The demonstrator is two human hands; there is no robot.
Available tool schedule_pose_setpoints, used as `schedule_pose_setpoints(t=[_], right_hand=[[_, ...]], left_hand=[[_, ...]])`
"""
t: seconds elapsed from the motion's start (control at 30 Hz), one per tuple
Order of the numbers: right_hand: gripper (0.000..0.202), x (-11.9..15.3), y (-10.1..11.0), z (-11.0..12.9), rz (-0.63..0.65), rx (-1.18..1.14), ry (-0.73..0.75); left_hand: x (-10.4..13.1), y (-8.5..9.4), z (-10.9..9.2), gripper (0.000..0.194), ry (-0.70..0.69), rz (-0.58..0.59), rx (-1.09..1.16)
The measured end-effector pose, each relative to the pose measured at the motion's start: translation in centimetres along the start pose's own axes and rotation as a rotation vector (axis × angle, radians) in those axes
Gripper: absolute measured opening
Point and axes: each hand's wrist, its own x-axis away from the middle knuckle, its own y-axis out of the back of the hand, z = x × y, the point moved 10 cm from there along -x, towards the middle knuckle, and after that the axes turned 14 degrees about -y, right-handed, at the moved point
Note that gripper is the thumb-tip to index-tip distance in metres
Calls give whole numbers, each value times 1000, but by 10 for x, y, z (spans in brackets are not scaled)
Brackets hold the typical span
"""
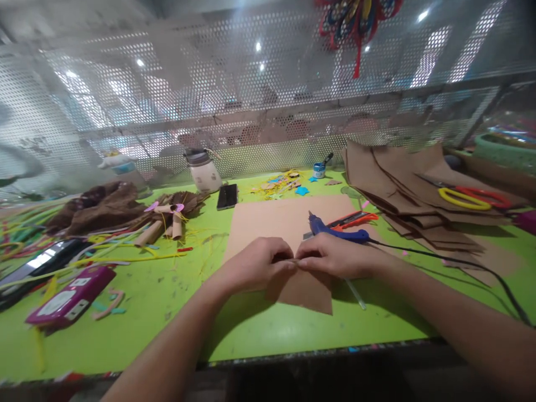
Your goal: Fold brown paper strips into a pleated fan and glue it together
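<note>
My left hand (pixel 266 259) and my right hand (pixel 329 257) meet at the middle of the table. Both pinch the upper edge of a small piece of brown paper (pixel 304 293), which hangs toward me from the fingertips. Its edge looks folded or rolled there, though the fingers hide most of it. Beneath and behind the hands lies a larger sheet of tan card (pixel 268 220). A blue hot glue gun (pixel 335 230) rests just beyond my right hand, beside an orange-handled cutter (pixel 355 219). A clear glue stick (pixel 355 294) lies near my right wrist.
Stacked brown paper (pixel 389 184) with yellow-and-red scissors (pixel 469 196) lies at right. The glue gun's black cord (pixel 452 259) crosses the right side. At left are rolled-paper figures (pixel 167 220), a purple device (pixel 71 296) and colourful strips. A phone (pixel 227 196) and jug (pixel 203 170) stand behind.
</note>
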Motion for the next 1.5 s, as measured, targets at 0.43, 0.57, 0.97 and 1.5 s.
schedule_pose_setpoints(t=[0.43,0.57,0.97,1.5], right_hand=[[18,-10,-6,0,-313,223,127],[16,-12,-8,-3,-321,230,108],[12,-14,-8,-2,-328,259,103],[15,-6,-17,12,-318,598,177]], left_hand=[[7,-6,51,20,211,14,-15],[6,-6,51,19,225,32,-29],[6,-3,43,21,128,81,-39],[7,-2,13,13,16,152,-420]])
